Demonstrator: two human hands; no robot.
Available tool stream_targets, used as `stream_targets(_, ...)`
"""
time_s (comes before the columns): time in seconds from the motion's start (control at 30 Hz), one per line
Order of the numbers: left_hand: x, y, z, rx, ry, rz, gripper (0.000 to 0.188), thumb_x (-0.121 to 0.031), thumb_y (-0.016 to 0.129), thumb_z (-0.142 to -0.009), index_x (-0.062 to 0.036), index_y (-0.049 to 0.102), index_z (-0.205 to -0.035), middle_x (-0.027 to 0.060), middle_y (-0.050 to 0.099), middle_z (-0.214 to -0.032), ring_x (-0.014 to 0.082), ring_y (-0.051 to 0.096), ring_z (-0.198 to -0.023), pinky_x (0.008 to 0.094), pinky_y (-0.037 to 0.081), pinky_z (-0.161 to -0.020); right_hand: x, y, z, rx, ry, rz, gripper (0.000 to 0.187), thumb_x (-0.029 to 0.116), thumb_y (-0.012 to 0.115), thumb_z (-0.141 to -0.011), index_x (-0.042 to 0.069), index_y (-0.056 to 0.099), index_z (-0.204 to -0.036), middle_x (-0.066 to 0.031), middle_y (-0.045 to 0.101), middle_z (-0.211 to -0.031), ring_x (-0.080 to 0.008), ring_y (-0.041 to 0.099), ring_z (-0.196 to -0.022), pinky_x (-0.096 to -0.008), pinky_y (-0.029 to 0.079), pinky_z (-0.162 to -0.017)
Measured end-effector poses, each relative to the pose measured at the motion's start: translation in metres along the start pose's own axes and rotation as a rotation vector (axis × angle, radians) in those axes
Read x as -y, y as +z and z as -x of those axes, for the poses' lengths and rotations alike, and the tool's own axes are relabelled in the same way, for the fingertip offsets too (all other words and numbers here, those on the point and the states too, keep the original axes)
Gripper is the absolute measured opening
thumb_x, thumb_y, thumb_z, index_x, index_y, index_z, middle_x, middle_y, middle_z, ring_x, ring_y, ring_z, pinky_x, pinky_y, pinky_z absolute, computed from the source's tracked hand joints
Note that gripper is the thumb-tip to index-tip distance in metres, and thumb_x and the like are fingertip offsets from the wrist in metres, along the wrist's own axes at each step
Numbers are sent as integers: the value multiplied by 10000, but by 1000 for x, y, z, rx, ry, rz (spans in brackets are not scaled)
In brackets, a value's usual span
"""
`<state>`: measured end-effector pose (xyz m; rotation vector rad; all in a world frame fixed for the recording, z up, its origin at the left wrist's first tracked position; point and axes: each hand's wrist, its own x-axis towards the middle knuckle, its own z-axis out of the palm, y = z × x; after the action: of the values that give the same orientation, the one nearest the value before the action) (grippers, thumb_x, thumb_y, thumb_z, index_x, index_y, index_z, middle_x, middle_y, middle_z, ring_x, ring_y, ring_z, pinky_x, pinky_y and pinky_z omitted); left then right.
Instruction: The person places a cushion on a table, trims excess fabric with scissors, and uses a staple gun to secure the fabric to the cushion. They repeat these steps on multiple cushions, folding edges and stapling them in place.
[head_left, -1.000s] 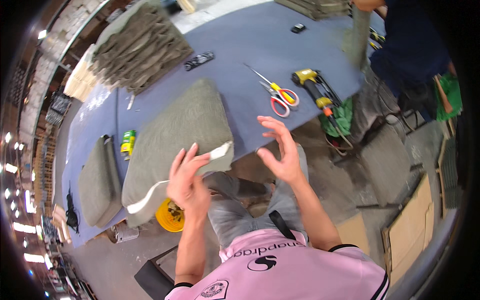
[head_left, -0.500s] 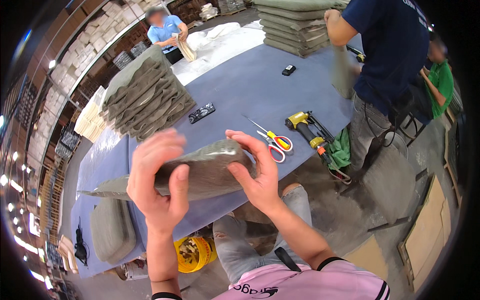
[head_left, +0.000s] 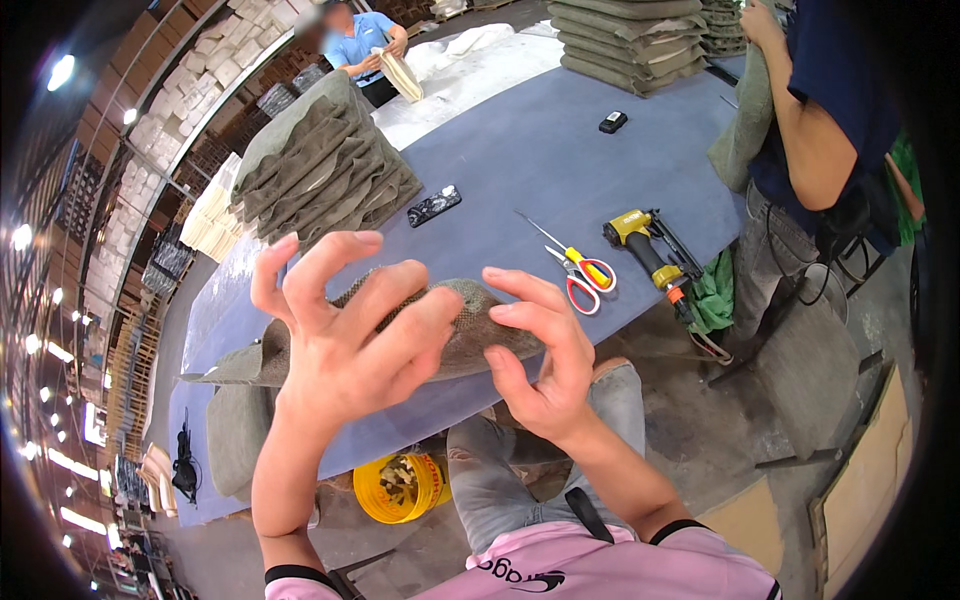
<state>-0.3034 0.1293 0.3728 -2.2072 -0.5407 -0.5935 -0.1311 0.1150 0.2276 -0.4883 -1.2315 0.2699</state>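
Note:
A grey-green fabric-covered cushion [head_left: 472,348] is held up over the table's near edge, tilted, its loose fabric flap extending left. My left hand [head_left: 345,355] reaches across it from the left. Its index finger bends onto the cushion near the right corner, while the outer fingers spread in the air; the thumb is mostly hidden. Around the right end, my right hand [head_left: 555,370] grips the corner with curled fingers and thumb. Another grey-green cushion [head_left: 230,435] lies on the table at the left, partly behind my left forearm.
On the blue-grey table [head_left: 500,160] lie scissors [head_left: 582,280], a yellow-handled awl [head_left: 575,258], a staple gun [head_left: 650,250] and a phone [head_left: 434,206]. Fabric stacks [head_left: 320,165] rise behind. A yellow bucket [head_left: 385,490] stands below. A co-worker [head_left: 830,110] works at right.
My left hand has shifted rightward over the cushion, its index finger now on the right corner. My right-hand grip has changed slightly. The view has turned, moving the table things right in the picture.

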Motion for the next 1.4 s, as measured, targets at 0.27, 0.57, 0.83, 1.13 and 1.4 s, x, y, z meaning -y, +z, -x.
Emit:
stream_targets(0.27,9,-5,-11,78,79,6,195,-408,769,-845,-261,736,-969,-59,646,-1010,266,510,-1147,587,231,-1130,-4,20,-9,-86,17,-120,298,-80,772,-908,4,691,-1182,-200,752,-1283,-328,751,-1137,-378,607,-944)
stream_targets(0.57,11,1,-4,-84,206,-74,178,-403,762,-860,-247,686,-900,-65,678,-979,257,538,-1113,596,242,-1137,0,10,-18,47,44,-89,222,-41,778,-923,17,716,-1129,-173,769,-1243,-311,750,-1073,-367,602,-881)
stream_targets(0.83,4,4,5,-158,186,-70,148,-394,764,-892,-263,697,-904,-79,692,-990,265,545,-1111,600,266,-1142,-1,14,-13,-12,22,-120,152,3,791,-923,25,739,-1064,-153,778,-1215,-316,753,-1049,-372,599,-871)
stream_targets(1.13,0,6,8,-190,150,-69,160,-412,766,-911,-266,701,-911,-72,693,-1022,282,556,-1173,594,280,-1122,2,3,-15,85,56,-131,158,41,777,-950,14,737,-1100,-167,764,-1253,-328,742,-1103,-388,596,-915)
stream_targets(1.4,-1,4,8,-189,155,-65,165,-417,761,-918,-258,716,-918,-67,694,-1021,285,565,-1146,584,283,-1105,-5,3,-12,52,-23,-138,180,5,782,-933,11,725,-1104,-172,775,-1222,-333,747,-1086,-390,595,-920)
